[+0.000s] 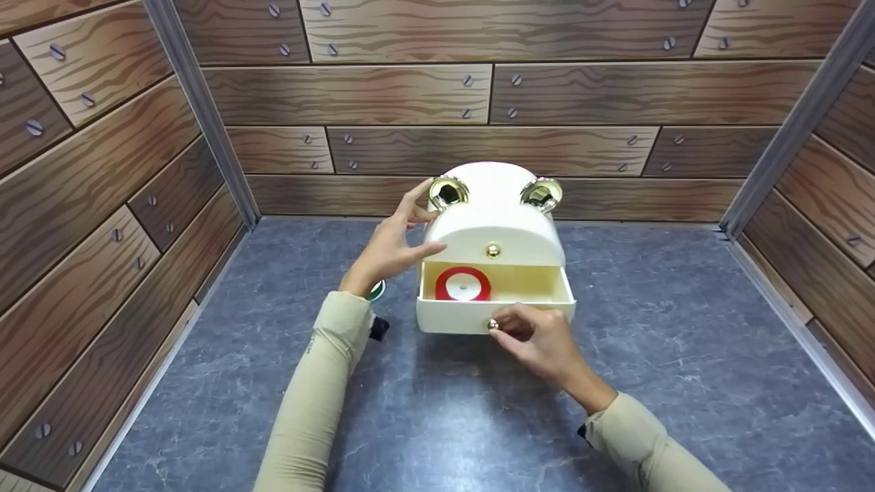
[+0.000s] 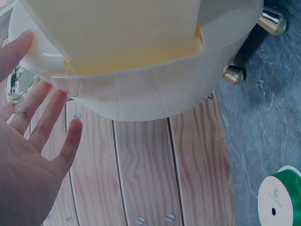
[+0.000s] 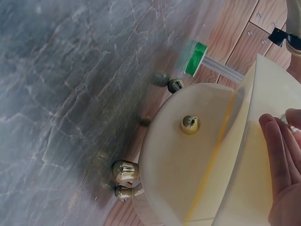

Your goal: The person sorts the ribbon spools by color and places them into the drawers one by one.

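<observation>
A white, rounded drawer box (image 1: 492, 229) with two gold domed knobs on top stands on the table. Its pulled-out drawer (image 1: 451, 317) holds a spool of red ribbon (image 1: 482, 283) with a white face. My right hand (image 1: 543, 342) pinches the small gold knob (image 1: 493, 324) on that drawer's front. With fingers spread, my left hand (image 1: 389, 247) lies along the box's left side, the thumb at its front edge and a fingertip near the left gold dome (image 1: 448, 194). Below the open drawer, another drawer front with a gold knob (image 3: 190, 125) shows in the right wrist view.
A spool of green ribbon (image 2: 288, 197) stands on the dark marbled table (image 1: 656, 355), left of the box and partly behind my left wrist in the head view. Gold feet (image 3: 125, 171) support the box. Wood-patterned walls (image 1: 410, 96) enclose the table at the back and sides.
</observation>
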A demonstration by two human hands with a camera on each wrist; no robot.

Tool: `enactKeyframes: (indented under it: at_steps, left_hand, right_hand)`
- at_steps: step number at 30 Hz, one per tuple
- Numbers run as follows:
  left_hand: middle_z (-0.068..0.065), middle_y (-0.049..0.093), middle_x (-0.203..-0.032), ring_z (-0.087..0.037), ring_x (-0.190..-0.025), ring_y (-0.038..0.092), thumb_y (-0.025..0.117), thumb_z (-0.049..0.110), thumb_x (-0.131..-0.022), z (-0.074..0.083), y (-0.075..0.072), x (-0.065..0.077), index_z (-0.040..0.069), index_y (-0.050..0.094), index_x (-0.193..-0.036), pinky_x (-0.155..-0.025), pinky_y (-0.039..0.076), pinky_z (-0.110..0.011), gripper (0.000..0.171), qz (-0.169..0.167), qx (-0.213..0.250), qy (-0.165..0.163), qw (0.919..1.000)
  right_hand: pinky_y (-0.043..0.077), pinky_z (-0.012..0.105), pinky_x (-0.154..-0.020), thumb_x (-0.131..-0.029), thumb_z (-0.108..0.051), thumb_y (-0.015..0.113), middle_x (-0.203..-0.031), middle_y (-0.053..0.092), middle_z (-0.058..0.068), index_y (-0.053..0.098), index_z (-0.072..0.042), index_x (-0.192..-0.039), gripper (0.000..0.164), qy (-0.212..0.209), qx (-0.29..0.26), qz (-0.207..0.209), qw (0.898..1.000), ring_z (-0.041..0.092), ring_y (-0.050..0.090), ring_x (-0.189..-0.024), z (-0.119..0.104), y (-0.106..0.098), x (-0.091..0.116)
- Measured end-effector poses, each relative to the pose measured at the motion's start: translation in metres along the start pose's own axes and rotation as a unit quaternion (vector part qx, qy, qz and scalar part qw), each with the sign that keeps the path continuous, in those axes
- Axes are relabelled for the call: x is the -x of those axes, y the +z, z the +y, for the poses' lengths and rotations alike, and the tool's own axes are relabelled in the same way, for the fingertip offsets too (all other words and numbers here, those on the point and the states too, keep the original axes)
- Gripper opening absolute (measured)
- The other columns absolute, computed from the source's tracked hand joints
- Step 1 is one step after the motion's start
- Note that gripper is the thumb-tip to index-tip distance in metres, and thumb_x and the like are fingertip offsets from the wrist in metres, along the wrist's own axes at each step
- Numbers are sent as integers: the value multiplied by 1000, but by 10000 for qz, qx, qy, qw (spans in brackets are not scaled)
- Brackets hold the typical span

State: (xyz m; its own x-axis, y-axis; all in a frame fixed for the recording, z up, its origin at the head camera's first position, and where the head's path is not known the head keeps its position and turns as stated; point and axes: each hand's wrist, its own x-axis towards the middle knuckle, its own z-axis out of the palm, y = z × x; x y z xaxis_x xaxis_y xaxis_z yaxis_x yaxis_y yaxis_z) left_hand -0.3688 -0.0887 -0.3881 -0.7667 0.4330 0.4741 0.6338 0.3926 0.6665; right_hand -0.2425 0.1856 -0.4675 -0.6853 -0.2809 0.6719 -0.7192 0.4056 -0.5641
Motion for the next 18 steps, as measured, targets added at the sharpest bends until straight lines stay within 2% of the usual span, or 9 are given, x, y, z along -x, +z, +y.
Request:
enactKeyframes:
  at_steps: [4,8,13,18]
  left_hand:
    - [-3,69,-131,-29,-127,63,85,41,-86,0,0,0,39,20,-165,-114,45,-49,102,-2,-59,-22,10000]
    - [-3,70,-133,-31,-126,63,84,42,-86,0,0,0,38,20,-165,-114,45,-51,102,-7,-110,-11,9999]
    - [-3,70,-133,-29,-123,64,85,42,-86,0,1,0,36,21,-165,-113,46,-52,102,8,-118,6,9999]
    - [0,70,-134,-26,-124,64,83,45,-87,-1,1,1,38,20,-165,-113,46,-48,102,23,-162,-29,9999]
  right_hand:
    - [59,18,-62,-80,3,86,-85,79,4,76,-5,-95,20,14,74,-29,10000,12,75,-71,3,0,-4]
    - [59,18,-62,-80,2,86,-85,79,3,76,-6,-95,20,71,92,-48,9999,11,75,-71,6,0,-8]
    - [59,19,-62,-81,2,85,-85,79,3,77,-6,-95,18,126,21,-30,9999,13,75,-71,9,1,-10]
    - [59,20,-61,-81,3,85,-84,79,4,77,-7,-94,18,157,-41,28,9999,17,75,-69,11,2,-14]
